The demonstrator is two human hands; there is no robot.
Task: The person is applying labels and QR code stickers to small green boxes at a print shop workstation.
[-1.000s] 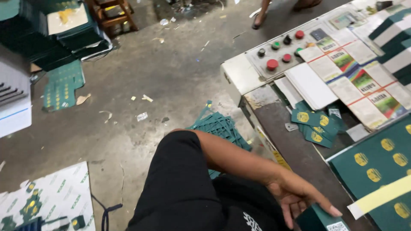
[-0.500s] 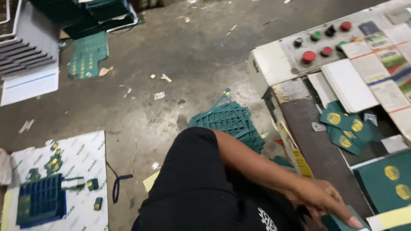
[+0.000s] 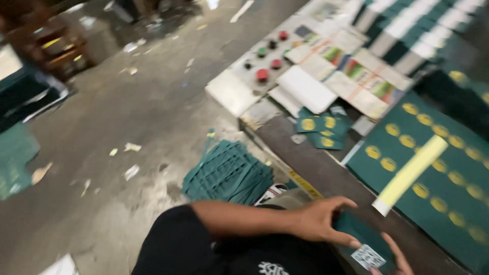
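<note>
Reaching across the body at the lower edge of the view, the left hand gripped a dark green card stack, thumb above and fingers curled over its near edge. A small white label lay on the lower part of that stack. Only the fingertips of the right hand showed at the bottom border, touching the stack beside the label; whether that hand was closed around it could not be determined. The stack sat at the near end of the dark machine bed. Beside it lay a large green sheet printed with gold emblems, with a pale yellow strip resting diagonally across it. Further along the bed lay several loose green cards with gold emblems, then white and multicoloured printed sheets. A control panel with red, green and black buttons occupied the far corner. On the concrete floor, a pile of green die-cut waste rested against the machine.
</note>
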